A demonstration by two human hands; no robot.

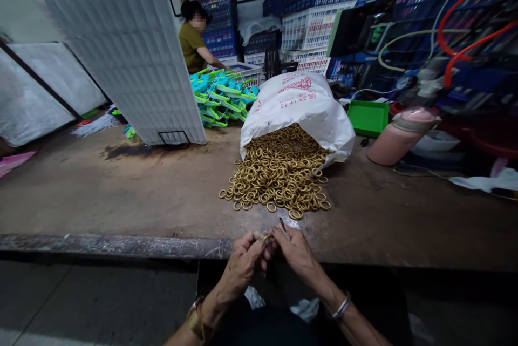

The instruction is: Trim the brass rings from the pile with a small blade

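Observation:
My left hand (243,262) and my right hand (295,251) meet at the near edge of the brown workbench (121,189). The left fingers pinch a small gold ring (267,237). The right fingers are closed round a thin dark metal tool (282,224) whose tip points up beside the ring. Just beyond my hands lies a heap of gold rings (279,176), spilling from a white sack (301,106) that lies on its side.
A tall white ribbed panel (129,60) stands at the back left. Teal plastic parts (220,97) are piled behind it, where another person (194,38) sits. A green tray (367,117), a pink bottle (399,138), stacked crates (311,27) and hoses fill the right.

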